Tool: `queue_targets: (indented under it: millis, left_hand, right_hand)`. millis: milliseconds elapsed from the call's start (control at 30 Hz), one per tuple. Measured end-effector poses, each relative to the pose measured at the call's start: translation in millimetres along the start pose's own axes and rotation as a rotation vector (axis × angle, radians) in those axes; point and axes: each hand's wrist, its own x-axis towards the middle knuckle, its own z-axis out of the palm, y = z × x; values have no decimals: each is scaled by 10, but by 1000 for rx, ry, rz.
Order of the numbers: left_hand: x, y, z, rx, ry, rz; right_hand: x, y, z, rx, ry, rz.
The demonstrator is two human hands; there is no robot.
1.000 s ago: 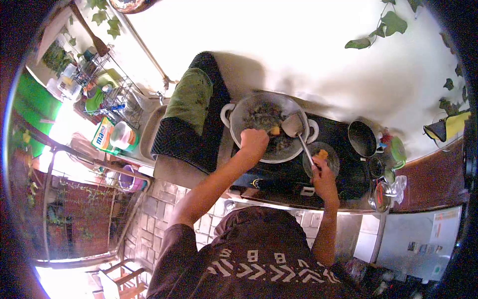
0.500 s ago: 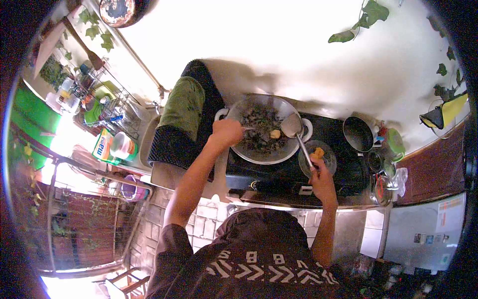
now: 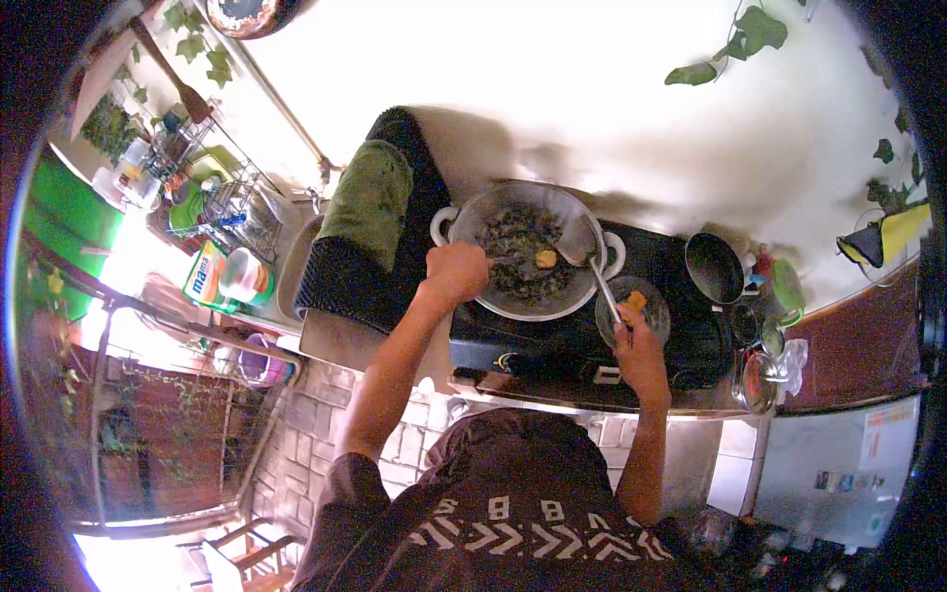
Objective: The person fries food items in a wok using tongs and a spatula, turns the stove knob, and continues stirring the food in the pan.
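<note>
on the black stove (image 3: 543, 345), a wide two-handled metal wok (image 3: 562, 309) is set, its pale loop handles turned to the left and right. dark, finely chopped food (image 3: 523, 237) is spread over its base, and a yellow lump (image 3: 546, 259) is seated on it, just right of the middle.

the metal turner (image 3: 604, 284) is gripped by its handle in the closed right hand (image 3: 641, 345) — its broad blade is lowered inside the wok, near the right side. beneath that hand a round, see-through dish (image 3: 653, 319) is placed beside the wok, with an orange-yellow piece (image 3: 634, 300) held in it, close to the fingers.

the left hand (image 3: 459, 273) is closed in a fist at the left rim of the wok; whether anything is gripped in it cannot be told.

to the right of the dish, a dark frying pan (image 3: 715, 268) is kept near the wall. on the left, a green towel (image 3: 370, 202) is draped over a black ribbed mat (image 3: 345, 281) — and past that, by the sink (image 3: 297, 266), a wire dish rack (image 3: 237, 192) is filled with kitchenware.
</note>
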Motion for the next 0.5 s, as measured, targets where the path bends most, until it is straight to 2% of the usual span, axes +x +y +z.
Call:
queue_targets:
  millis: [133,200,233,300,333,367,433,500]
  left_hand:
    - [-14,-17,103,-7,5,20]
    - [-22,-2,154,11,23,42]
    - [-22,52,152,3,19,35]
    - [-15,128,185,-9,19,24]
    - [9,146,252,12,14,46]
    - [37,158,324,32,8,67]
    - [17,185,357,24,27,55]
    - [-5,185,333,-35,37,50]
  right_hand:
    - [19,-435,-196,-84,-9,70]
    - [81,-641,-257,-193,-69,228]
    - [75,-617,-230,-194,-69,228]
    - [84,-465,-89,-205,-19,72]
    - [95,-285,55,-206,-21,64]
    - [109,-59,235,-214,59,-62]
    - [145,-117,227,-223,138,-194]
    - [149,-156,163,8,-49,46]
